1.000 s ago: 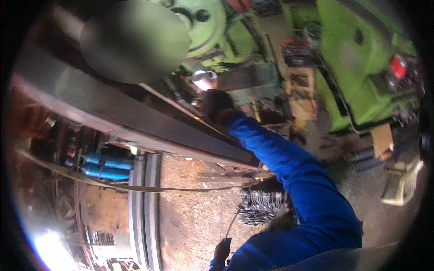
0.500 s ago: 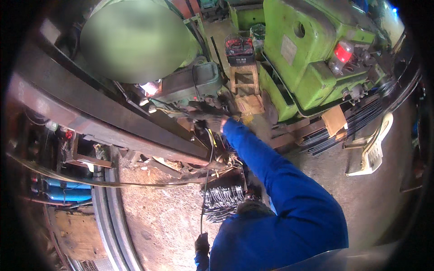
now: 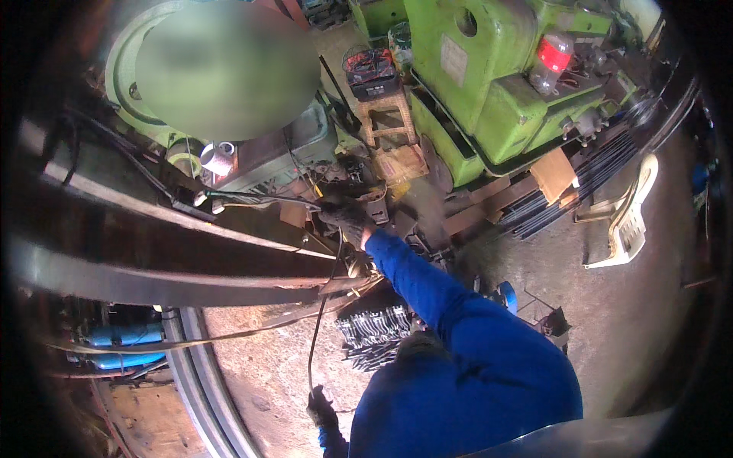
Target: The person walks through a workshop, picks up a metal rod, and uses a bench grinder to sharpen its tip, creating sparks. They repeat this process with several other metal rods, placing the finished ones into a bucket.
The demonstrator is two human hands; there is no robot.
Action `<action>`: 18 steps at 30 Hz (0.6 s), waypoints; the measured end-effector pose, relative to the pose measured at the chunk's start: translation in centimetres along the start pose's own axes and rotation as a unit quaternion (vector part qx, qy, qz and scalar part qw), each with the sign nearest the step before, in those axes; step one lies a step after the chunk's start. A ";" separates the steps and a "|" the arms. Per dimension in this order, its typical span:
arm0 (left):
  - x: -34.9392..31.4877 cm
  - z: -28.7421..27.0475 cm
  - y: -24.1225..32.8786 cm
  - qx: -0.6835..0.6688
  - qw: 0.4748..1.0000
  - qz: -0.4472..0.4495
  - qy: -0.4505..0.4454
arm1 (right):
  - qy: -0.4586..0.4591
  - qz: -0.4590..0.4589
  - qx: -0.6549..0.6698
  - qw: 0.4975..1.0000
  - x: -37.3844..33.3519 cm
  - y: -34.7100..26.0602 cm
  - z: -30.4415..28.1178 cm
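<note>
My right hand (image 3: pixel 346 217), in a dark glove and blue sleeve, stretches forward over the cluttered floor near the green machine's base. Its fingers close around a thin black cable (image 3: pixel 324 305), which hangs from below the hand toward me. At the lower end my left hand (image 3: pixel 322 411), also gloved, grips the same cable, low and near my body. From my right hand a dark rod-like length (image 3: pixel 263 199) runs left, over the steel beam; whether it is part of the cable I cannot tell. Pale cable ends (image 3: pixel 218 207) lie beside its far tip.
Long steel beams (image 3: pixel 175 284) cross the left side. Small metal parts (image 3: pixel 374 328) are stacked on the floor before me. A green machine (image 3: pixel 489 91) carries a plastic bottle (image 3: pixel 551 62). A battery (image 3: pixel 372 80) rests on a wooden stool (image 3: pixel 387 120); a white chair (image 3: pixel 628 221) stands right.
My right hand has come slightly left and nearer. My left hand has shifted a little left with the cable, which now bows outward. The whole view has turned and tilted.
</note>
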State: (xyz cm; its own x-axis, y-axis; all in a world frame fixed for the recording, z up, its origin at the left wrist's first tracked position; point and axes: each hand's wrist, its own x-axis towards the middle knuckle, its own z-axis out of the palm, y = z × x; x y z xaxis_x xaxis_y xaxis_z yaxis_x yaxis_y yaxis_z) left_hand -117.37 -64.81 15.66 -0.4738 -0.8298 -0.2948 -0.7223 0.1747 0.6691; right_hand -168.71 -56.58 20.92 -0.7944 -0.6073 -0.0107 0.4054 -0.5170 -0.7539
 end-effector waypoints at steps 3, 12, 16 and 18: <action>-0.4 -0.9 1.3 0.024 0.998 0.055 0.028 | 0.028 -0.031 0.098 0.994 -0.4 -1.7 0.4; -2.1 -1.8 0.5 0.004 0.993 -0.002 0.119 | -0.094 0.009 -0.222 0.970 -4.0 -3.5 0.4; -1.4 -3.0 -1.1 -0.059 0.989 -0.048 0.128 | -0.163 -0.218 -0.663 0.697 0.3 8.0 -5.9; -2.7 -3.6 -1.7 -0.032 0.992 -0.049 0.109 | -0.120 -0.145 -0.662 0.725 1.2 6.9 -4.7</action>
State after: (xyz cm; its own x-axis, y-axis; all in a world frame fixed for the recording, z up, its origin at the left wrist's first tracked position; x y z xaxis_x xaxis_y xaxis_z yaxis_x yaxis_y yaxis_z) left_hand -113.02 -64.74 17.74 -0.2773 -0.9371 -0.2118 -0.7227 0.0582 0.6887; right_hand -168.99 -58.10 12.61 -0.5928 -0.7587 0.2701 -0.6798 0.2916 -0.6730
